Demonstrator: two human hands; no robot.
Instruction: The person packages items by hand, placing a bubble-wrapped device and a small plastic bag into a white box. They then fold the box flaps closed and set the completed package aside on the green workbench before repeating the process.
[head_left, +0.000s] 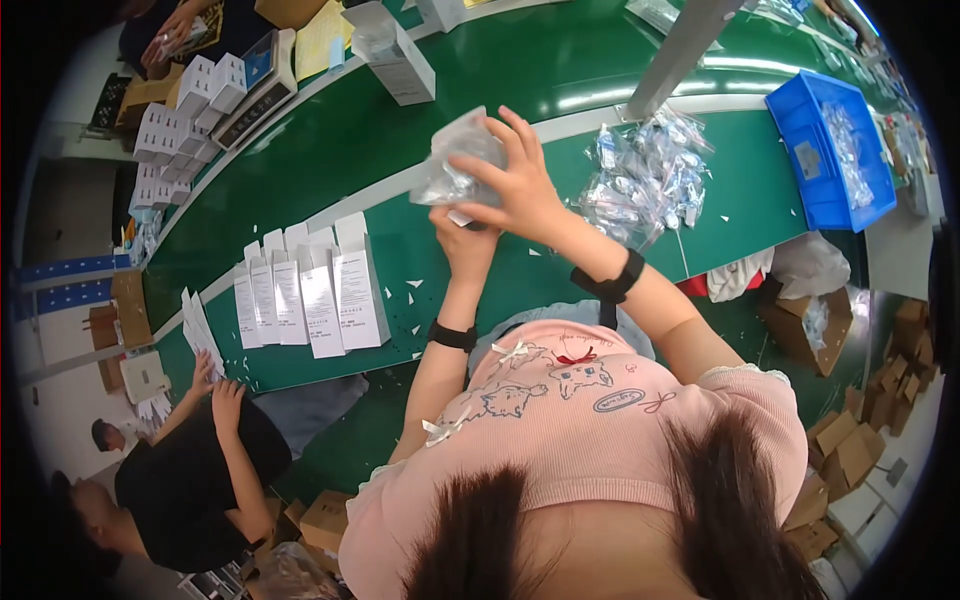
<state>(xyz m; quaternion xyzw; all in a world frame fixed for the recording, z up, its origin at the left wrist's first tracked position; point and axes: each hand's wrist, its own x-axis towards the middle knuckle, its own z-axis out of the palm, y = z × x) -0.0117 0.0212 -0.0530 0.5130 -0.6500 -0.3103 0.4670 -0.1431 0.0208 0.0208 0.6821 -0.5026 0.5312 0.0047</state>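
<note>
Above the green bench, a crinkled clear plastic bag (440,172) is up between my two hands. My left hand (466,243) grips it from below, its fingers partly hidden behind the bag and my other hand. On its right side my right hand (527,192) has hold of the bag with thumb and forefinger, the other fingers raised. What lies inside the bag cannot be made out clearly. Left of my hands, several white printed cartons (318,305) stand in rows. To the right spreads a pile of small clear bags (648,180) with white and bluish items inside.
A blue bin (803,160) stands at the bench's right end. A metal post (680,60) rises behind the pile. Farther back stands a tall white carton (405,70). At left, a co-worker in black (195,480) handles flat white card pieces (203,335). Cardboard boxes (850,450) sit lower right.
</note>
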